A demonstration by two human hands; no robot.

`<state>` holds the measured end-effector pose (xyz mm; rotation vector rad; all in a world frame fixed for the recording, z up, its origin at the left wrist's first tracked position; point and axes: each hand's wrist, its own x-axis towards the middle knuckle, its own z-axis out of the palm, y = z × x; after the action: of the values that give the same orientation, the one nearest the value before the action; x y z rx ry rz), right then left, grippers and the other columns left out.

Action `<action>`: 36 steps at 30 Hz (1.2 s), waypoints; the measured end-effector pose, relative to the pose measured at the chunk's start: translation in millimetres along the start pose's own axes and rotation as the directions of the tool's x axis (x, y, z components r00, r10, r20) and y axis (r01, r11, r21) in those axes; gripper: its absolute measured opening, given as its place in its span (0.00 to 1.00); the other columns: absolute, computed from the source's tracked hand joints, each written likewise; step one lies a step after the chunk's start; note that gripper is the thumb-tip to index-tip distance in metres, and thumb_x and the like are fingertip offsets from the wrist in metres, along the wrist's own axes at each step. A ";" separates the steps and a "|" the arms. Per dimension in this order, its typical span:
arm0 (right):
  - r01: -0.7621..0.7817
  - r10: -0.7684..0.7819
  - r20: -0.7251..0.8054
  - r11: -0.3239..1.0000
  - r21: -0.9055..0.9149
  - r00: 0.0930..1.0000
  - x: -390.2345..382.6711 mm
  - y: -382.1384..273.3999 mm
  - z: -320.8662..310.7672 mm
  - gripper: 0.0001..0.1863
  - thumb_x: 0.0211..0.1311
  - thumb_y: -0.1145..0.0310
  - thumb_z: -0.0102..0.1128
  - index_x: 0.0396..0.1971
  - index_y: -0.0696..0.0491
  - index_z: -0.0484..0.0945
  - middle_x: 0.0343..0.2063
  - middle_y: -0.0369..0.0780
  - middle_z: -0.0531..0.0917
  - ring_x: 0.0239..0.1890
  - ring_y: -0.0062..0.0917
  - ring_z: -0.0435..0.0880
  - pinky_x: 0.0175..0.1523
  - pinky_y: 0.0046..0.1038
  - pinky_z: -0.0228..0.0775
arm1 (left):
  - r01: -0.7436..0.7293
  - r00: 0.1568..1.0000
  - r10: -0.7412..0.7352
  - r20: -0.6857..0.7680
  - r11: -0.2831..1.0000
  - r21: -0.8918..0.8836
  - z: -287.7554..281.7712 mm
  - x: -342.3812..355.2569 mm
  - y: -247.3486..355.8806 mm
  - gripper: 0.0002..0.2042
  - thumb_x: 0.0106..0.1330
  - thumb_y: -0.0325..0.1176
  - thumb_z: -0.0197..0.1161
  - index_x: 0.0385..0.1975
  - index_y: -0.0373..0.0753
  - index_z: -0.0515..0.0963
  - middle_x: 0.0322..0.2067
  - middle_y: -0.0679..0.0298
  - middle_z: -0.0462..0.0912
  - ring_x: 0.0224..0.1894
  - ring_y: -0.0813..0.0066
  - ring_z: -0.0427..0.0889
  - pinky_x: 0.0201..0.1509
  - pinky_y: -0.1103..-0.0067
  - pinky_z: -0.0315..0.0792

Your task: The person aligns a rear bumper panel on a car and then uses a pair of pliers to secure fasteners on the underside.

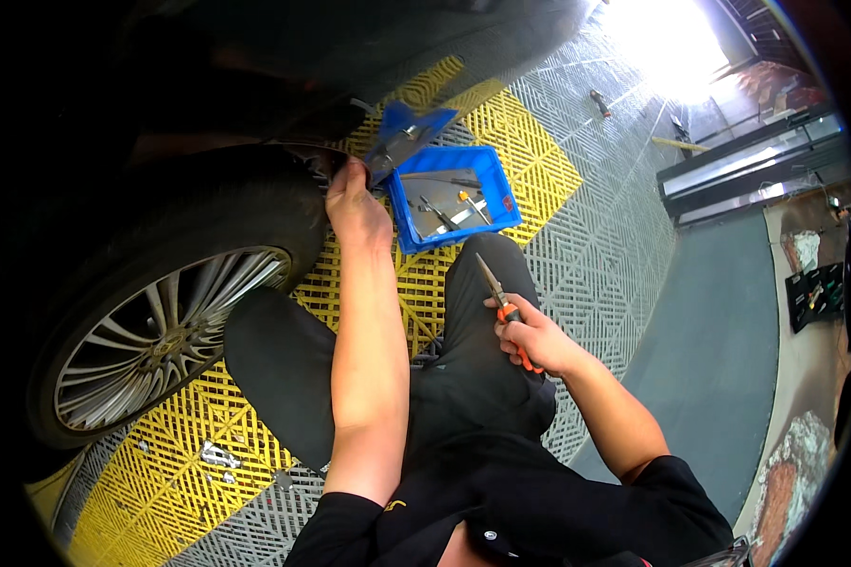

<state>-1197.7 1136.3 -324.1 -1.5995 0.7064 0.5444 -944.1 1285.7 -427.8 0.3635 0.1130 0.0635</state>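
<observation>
My right hand [531, 338] is wrapped round a pair of long-nose pliers [494, 282] with orange and black handles. Their jaws point up and away, over my right thigh. At the edge of the dark car body, my left hand [359, 210] reaches in beside the front of the tyre [298, 203]. Its fingers are bent and closed at the wheel-arch edge [326, 156]; what they grip is hidden. Just right of that hand stands a blue tray [515, 200] with several tools in it, among them one with an orange end [475, 206].
A silver multi-spoke wheel [170, 340] fills the left side. The floor is yellow and grey grating [586, 265]. A dark-handled tool [600, 104] lies on it far off. At the right are a black tool case [816, 295] and a long dark glossy unit [756, 156].
</observation>
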 end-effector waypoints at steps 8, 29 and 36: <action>-0.020 0.020 0.002 1.000 0.022 1.000 3.3 2.3 -4.2 0.26 0.67 0.68 0.53 0.65 0.48 0.66 0.23 0.33 0.72 0.20 0.16 0.69 0.24 0.21 0.64 | 0.085 0.996 -0.085 -0.027 0.996 -0.011 -22.2 5.1 -2.7 0.09 0.70 0.25 0.63 0.46 0.30 0.79 0.47 0.60 0.84 0.50 0.72 0.79 0.61 0.75 0.67; 0.039 -0.039 0.034 0.999 0.008 0.999 4.1 15.3 -7.4 0.27 0.68 0.69 0.53 0.67 0.49 0.64 0.22 0.33 0.70 0.21 0.15 0.69 0.24 0.21 0.63 | -0.259 0.965 0.110 0.237 0.529 0.808 17.7 -39.6 17.0 0.20 0.72 0.45 0.64 0.44 0.28 0.75 0.47 0.53 0.84 0.47 0.71 0.80 0.56 0.71 0.72; 0.026 -0.025 0.045 1.000 -0.002 0.999 8.5 30.2 -13.1 0.27 0.67 0.64 0.51 0.66 0.48 0.65 0.25 0.33 0.72 0.21 0.15 0.70 0.25 0.22 0.65 | -0.317 0.948 0.109 0.298 0.345 0.883 26.0 -22.7 29.9 0.28 0.74 0.48 0.60 0.51 0.20 0.75 0.51 0.42 0.82 0.51 0.54 0.81 0.59 0.68 0.71</action>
<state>-1213.8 1120.0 -349.3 -1.5919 0.6512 0.5609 -964.6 1302.6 -390.7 1.5688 -0.1161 0.2357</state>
